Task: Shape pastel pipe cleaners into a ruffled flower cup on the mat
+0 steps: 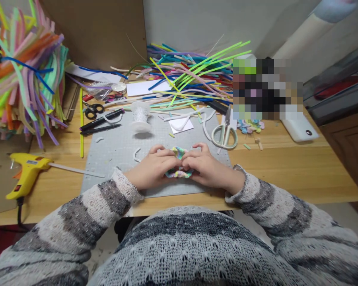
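Note:
Between my hands, over the front of the grey cutting mat point(107, 159), is a pastel multicoloured fuzzy ring point(183, 174). My left hand point(156, 167) grips its left side with bent fingers. From the right, my right hand point(205, 166) closes on the other side, its fingertips meeting those of the left hand over the ring's middle. The fingers cover much of the ring. Just left of my left hand lies a short curved white piece point(136, 155). A spool of clear thread point(141, 118) stands on the mat beyond my hands.
White-handled scissors point(224, 135) lie right of the mat's centre. A yellow glue gun point(30, 171) rests at the left. Coloured pipe cleaners point(193, 75) pile up at the back, with a large bundle point(24, 75) at the far left. A white phone-like object point(301, 126) lies right.

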The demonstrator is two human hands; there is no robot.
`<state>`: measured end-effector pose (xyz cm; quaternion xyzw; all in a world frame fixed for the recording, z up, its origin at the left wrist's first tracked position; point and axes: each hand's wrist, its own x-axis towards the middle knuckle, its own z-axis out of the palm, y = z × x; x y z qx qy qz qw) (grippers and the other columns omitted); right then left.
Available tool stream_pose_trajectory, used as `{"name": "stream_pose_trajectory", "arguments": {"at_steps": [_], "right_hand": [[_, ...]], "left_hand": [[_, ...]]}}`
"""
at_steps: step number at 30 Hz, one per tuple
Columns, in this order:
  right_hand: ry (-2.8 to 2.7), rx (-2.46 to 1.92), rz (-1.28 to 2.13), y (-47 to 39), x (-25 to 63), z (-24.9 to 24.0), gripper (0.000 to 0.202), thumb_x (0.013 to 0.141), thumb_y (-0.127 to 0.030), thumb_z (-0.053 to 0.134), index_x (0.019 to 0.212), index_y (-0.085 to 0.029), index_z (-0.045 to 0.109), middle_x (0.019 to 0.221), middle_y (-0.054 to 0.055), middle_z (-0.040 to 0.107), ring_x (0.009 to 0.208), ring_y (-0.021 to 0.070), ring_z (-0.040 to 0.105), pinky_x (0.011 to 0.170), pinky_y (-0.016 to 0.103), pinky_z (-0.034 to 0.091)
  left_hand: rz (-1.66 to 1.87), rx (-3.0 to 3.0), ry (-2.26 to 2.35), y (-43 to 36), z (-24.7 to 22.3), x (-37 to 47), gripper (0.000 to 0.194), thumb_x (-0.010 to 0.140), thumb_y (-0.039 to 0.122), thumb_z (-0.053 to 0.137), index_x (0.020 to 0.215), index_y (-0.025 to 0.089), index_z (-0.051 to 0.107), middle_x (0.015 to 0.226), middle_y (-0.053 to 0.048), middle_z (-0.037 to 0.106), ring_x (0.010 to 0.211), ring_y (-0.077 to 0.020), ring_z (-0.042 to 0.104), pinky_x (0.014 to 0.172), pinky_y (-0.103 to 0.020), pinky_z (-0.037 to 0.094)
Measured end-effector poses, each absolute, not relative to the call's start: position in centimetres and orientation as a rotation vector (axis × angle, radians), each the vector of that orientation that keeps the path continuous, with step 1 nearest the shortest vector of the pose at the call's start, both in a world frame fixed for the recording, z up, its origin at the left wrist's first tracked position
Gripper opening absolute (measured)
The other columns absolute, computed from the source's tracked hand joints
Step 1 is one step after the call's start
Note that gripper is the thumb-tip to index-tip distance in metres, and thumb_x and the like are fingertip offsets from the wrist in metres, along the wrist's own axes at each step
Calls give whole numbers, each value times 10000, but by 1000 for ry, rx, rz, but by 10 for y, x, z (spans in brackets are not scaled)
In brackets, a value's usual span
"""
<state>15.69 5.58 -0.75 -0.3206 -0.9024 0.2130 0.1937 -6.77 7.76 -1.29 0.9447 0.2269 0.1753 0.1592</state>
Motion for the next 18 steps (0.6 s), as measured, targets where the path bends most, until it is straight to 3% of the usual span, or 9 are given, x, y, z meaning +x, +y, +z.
{"name": "stream_pose_trajectory", "arguments": {"at_steps": [2,6,9,13,18], "right_hand": [[-2580,-845,601,61,163,-5,145,789,-116,556,869,-235,533,950,-7,672,1020,168,583,1036,464,159],[-2602,-831,588,62,168,-4,103,807,-229,621,882,-232,550,1007,9,677,1114,185,563,1069,495,115],[-2588,-818,536,57,164,-7,142,821,-276,623,943,-236,563,1042,25,680,1124,190,559,1058,485,137],[-2538,-849,483,51,156,-10,115,836,-205,578,946,-238,570,986,12,697,1070,174,583,1041,448,154],[-2494,-960,580,46,151,-8,102,811,-149,550,878,-226,541,965,2,680,1001,163,594,1032,427,151]], "left_hand": [[531,2713,643,78,-13,-71,166,862,259,584,1024,240,553,1011,-1,688,1045,-174,589,975,-375,247],[605,2786,620,75,-13,-73,194,822,117,531,976,230,563,887,20,699,886,-148,624,938,-340,308],[673,2866,576,71,-14,-71,206,836,105,505,1001,209,571,881,2,703,865,-158,616,857,-306,360],[673,2893,590,67,-15,-69,208,852,104,495,1018,200,577,982,-27,700,940,-165,602,845,-305,355],[586,2748,682,70,-16,-69,196,798,118,550,957,227,587,878,5,674,883,-167,590,864,-331,311]]}}
